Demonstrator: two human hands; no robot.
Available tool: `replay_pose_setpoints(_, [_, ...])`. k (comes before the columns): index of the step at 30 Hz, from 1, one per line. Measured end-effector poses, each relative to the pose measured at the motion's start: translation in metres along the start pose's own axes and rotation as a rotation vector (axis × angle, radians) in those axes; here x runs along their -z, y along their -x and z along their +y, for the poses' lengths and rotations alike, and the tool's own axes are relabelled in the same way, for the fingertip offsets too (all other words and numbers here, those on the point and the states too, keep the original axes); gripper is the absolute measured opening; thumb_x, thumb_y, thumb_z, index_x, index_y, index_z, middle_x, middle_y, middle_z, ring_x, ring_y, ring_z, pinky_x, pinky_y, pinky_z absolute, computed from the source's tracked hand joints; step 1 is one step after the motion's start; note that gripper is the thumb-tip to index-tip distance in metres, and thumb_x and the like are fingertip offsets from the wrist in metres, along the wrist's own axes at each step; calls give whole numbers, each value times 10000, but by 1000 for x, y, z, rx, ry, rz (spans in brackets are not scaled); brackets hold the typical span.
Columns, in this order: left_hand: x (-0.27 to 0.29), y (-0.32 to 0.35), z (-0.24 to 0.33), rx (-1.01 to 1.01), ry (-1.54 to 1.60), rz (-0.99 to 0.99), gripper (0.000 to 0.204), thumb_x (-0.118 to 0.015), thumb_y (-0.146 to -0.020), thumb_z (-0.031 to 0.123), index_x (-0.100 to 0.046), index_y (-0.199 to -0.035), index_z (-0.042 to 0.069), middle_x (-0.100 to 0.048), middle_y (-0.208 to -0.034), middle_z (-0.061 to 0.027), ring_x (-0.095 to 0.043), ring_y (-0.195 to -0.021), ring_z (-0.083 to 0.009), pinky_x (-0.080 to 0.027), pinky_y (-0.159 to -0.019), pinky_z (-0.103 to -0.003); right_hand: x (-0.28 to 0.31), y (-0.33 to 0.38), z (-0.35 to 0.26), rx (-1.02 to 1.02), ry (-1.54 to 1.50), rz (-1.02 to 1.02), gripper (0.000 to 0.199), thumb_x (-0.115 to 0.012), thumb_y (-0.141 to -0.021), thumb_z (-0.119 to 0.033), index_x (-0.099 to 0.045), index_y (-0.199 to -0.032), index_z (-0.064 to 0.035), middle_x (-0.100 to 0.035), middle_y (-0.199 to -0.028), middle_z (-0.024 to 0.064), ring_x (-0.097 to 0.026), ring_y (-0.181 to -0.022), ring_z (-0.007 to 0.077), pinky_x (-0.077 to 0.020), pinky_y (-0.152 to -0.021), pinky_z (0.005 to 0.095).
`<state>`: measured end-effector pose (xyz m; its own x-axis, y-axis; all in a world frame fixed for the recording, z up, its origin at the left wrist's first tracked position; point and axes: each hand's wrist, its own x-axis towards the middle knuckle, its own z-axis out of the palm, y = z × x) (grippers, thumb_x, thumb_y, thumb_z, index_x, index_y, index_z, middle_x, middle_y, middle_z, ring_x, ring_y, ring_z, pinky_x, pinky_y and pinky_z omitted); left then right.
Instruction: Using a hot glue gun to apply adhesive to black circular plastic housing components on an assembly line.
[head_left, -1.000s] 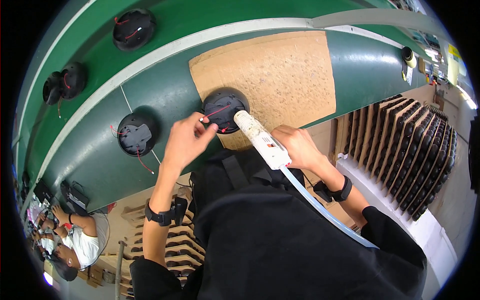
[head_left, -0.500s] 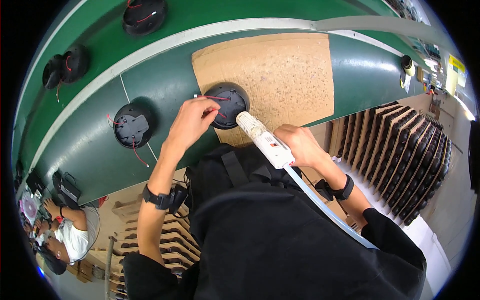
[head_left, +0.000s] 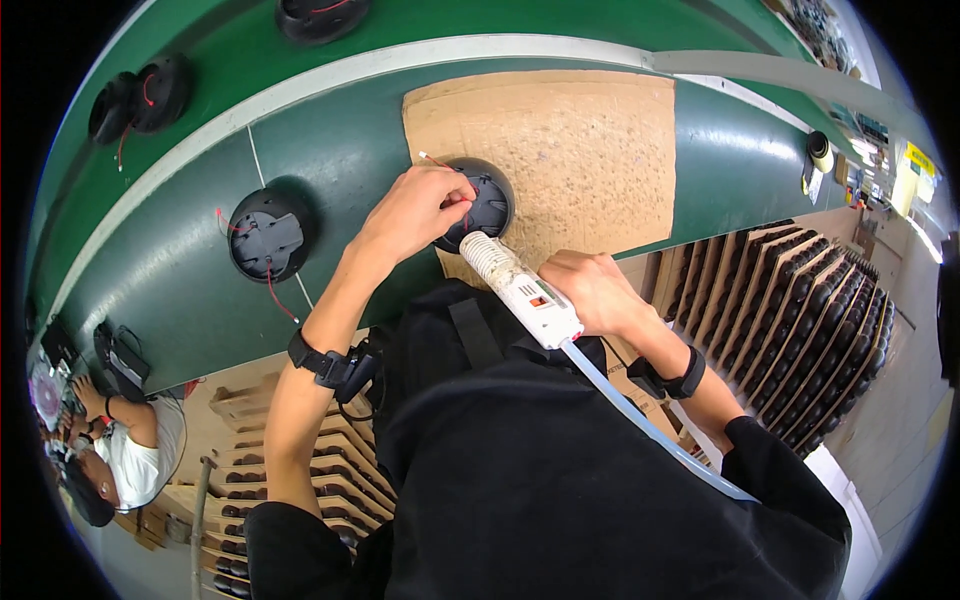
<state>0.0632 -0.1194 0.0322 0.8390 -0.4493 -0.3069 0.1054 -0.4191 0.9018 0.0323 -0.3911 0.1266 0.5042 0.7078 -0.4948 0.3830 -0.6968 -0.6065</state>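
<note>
Left hand [head_left: 418, 208] hides part of the black housing [head_left: 493, 208] (the top edge crops a farther housing [head_left: 318, 26])

Left hand [head_left: 415, 208] and black round shell [head_left: 493, 205]: positions altered.
Left hand, formerly at the shell's left edge, now lies over its interior; white-tipped red wire [head_left: 433, 159], formerly extending leftward, now projects past the upper-left rim; white tool [head_left: 522, 293] sits nearer the lower edge.

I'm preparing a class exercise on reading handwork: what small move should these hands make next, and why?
Probably ease the tip of the hot-glue gun slightly toward the red wiring. The right hand grips the gun, its nozzle at the near edge of the black round housing, while the left hand appears to pinch the wiring over that housing.
</note>
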Motion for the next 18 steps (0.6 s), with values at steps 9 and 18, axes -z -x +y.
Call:
replay_pose_setpoints(9, [-1, 2, -5, 1, 39, 19, 148, -707, -866, 58, -713, -991, -20, -714, -894, -133, -683, -796, -239, -563, -735, -349, 2, -3, -7, -40, 47, -22, 244, -707, -770, -264, -601, -860, -63, -632, -828, 134, -634, -817, 376, -515, -675, 485])
replay_pose_setpoints(18, [3, 13, -8, -13, 94, 37, 110, -723, -857, 50, -692, -932, -25, -688, -843, -106, -663, -767, -178, -554, -693, -316, -2, -1, -3, -93, 48, -42, 245, -690, -759, -286, -604, -840, -72, -623, -773, 141, -636, -803, 376, -480, -666, 483])
